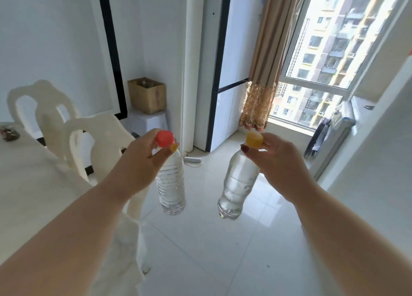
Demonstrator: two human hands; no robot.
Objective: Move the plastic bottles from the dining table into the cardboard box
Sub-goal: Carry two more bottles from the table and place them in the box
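We see two clear, ribbed plastic bottles (171, 184) (237, 184), a matt brown cardboard box (147, 96), glossy white floor tiles (211, 251) and a woven cloth curtain (265, 57).

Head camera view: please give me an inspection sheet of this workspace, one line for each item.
Surface: the white dining table is at the left edge; no bottles are visible on the part in view.
Job's things: the red-capped bottle and the yellow-capped bottle hang over the floor; the cardboard box stands on a white stool by the far wall.
Clutter: a small dark item lies on the table's far end; what it is cannot be told.
Grippers: the left hand has its grip on the red cap; the right hand on the yellow cap.
Cables: a white cord lies on the floor.
Surroundings: two white chairs, curtain, window.
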